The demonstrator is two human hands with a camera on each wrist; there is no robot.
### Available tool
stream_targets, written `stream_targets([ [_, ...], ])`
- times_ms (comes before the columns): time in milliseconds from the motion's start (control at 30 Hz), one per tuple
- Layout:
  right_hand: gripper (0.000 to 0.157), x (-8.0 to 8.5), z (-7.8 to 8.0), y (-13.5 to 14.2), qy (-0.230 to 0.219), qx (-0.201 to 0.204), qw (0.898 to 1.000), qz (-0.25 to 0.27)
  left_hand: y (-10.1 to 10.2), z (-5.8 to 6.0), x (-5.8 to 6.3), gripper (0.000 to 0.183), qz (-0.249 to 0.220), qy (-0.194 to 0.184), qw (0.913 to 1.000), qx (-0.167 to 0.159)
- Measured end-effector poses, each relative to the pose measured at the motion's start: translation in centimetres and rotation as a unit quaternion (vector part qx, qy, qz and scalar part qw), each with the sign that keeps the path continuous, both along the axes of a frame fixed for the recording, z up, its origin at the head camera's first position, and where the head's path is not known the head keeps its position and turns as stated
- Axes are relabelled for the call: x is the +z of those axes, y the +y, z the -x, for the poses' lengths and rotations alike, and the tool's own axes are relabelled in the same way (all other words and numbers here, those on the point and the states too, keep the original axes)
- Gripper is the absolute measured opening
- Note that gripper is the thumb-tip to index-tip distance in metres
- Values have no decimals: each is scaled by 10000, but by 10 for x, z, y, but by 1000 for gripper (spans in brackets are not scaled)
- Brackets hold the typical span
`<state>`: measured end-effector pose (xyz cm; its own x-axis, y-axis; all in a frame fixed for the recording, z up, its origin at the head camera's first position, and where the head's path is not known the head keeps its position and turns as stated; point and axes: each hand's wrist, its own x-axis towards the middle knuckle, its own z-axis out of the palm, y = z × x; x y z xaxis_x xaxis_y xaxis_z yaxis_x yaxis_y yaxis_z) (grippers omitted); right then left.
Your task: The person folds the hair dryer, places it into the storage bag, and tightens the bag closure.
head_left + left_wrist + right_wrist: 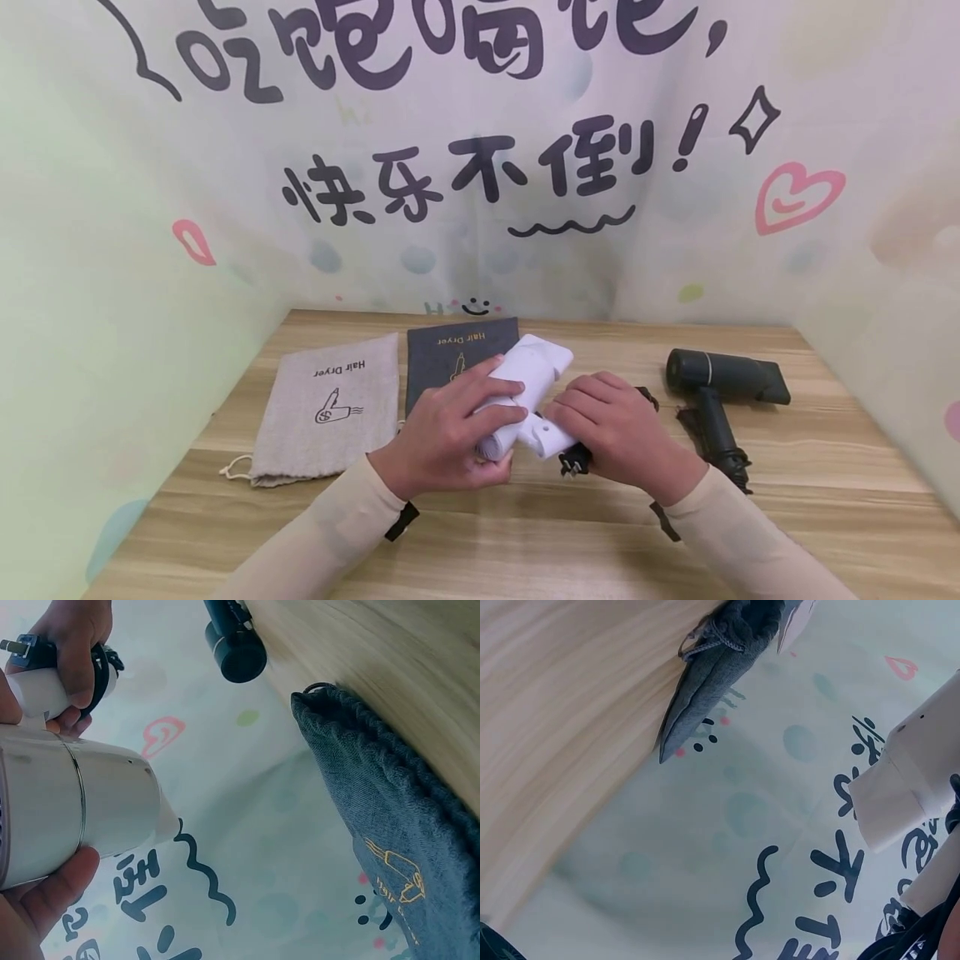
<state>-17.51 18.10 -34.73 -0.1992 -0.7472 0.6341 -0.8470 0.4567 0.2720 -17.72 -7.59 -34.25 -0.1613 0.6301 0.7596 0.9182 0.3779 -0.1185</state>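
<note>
A white hair dryer [531, 367] is held up over the table between both hands. My left hand [453, 429] grips its barrel, with the fingers across the top; in the left wrist view the thumb presses the barrel [112, 799] from the other side. My right hand [618, 429] holds the handle [551, 435] together with a bundled black cord. A black plug [574, 461] pokes out below that hand. The left wrist view shows the right fingers curled round handle and cord. In the right wrist view the dryer's nozzle [889, 802] and black cord loops [900, 941] appear.
A beige drawstring pouch [300, 425] printed "Hair Dryer" lies at the left. Beside it is a dark grey pouch [427, 367], partly hidden by the left hand. A black hair dryer [723, 375] with its cord lies at the right. A printed cloth [480, 267] hangs behind the wooden table [540, 542].
</note>
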Motion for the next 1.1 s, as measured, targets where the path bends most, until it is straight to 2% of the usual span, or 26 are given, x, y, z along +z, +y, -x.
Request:
stream_targets([
  [167,46,3,-2,1,-85,-59,9999,-92,0,0,0,39,-26,18,10000,-52],
  [233,43,2,-1,1,-98,-30,9999,-79,0,1,1,39,-32,30,10000,-86],
  [367,28,2,-1,2,-45,76,10000,-24,0,2,1,39,-41,9,9999,-145],
  [433,27,3,-1,2,-62,83,9999,-41,1,1,0,39,-59,-29,9999,-155],
  [600,42,4,-3,2,-95,34,9997,-221,0,0,-1,39,-101,-136,9997,-201],
  [733,21,3,-3,1,-14,138,9997,-205,0,-1,-3,40,-95,-207,9994,-246],
  [800,15,2,-3,0,3,181,9997,-177,-1,-1,-3,40,-106,-202,9994,-257],
  [1100,25,3,-1,-2,230,397,9989,-17,0,-1,-1,43,-154,-118,9991,-385],
])
